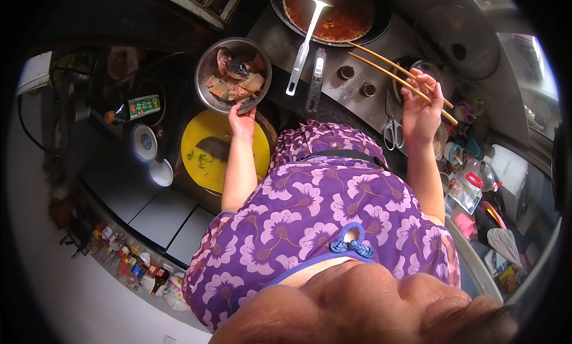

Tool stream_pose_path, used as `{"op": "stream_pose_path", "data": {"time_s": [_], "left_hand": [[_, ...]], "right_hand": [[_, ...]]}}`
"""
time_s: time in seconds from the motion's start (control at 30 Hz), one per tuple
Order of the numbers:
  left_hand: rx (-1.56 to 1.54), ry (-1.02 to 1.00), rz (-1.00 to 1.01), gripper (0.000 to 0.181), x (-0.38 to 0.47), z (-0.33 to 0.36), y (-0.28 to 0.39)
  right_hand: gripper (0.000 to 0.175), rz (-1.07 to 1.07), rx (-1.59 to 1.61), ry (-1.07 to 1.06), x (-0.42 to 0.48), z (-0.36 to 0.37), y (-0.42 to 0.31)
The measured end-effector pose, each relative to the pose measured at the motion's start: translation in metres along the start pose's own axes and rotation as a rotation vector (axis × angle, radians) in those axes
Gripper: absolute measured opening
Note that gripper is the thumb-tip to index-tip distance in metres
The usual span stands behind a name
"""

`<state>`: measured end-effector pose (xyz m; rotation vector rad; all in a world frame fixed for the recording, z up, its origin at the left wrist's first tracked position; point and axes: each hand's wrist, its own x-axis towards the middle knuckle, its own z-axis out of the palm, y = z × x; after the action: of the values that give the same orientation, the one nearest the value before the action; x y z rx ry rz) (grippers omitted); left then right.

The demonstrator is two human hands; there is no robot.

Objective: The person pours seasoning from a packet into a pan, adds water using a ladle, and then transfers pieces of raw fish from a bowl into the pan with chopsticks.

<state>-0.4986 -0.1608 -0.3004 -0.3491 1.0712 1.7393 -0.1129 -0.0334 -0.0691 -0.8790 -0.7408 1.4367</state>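
My left hand (242, 120) grips the near rim of a steel bowl (202, 91), which holds raw fish pieces (239, 82), a dark fish head among them. Between the fingers of my right hand (422, 100) is a pair of long wooden chopsticks (389, 71), their tips pointing at the near edge of a wok (384, 29). Red broth (342, 24) fills the wok. A metal spatula (305, 47) leans out of it, its blade down in the broth and its handle towards me.
Below my left arm a knife (212, 148) and chopped greens lie on a yellow cutting board (190, 129). Scissors (393, 132) rest near the stove's (333, 82) right front. A sauce bottle (138, 108) and small bowls (145, 143) stand at left. Jars and bottles (469, 187) crowd the right side.
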Motion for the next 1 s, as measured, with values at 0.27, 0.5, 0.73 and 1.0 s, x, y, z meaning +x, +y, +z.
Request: {"op": "stream_pose_path", "data": {"time_s": [0.27,0.5,0.73,1.0], "left_hand": [[-0.025,0.008,-0.148,0.031,-0.053,0.010,-0.029],[0.307,-0.358,-0.293,0.038,-0.100,0.094,-0.041],[0.691,-0.628,-0.240,0.034,-0.108,0.175,-0.025],[0.721,-0.586,0.063,0.029,-0.158,0.207,0.005]], "right_hand": [[0.018,-0.095,-0.130,0.097,0.024,-0.013,0.003],[0.027,-0.022,-0.067,-0.155,0.042,-0.004,0.010],[0.013,-0.503,-1.006,-0.540,0.062,0.024,0.031],[0.015,-0.723,-1.114,-0.762,0.110,0.053,0.057]]}}
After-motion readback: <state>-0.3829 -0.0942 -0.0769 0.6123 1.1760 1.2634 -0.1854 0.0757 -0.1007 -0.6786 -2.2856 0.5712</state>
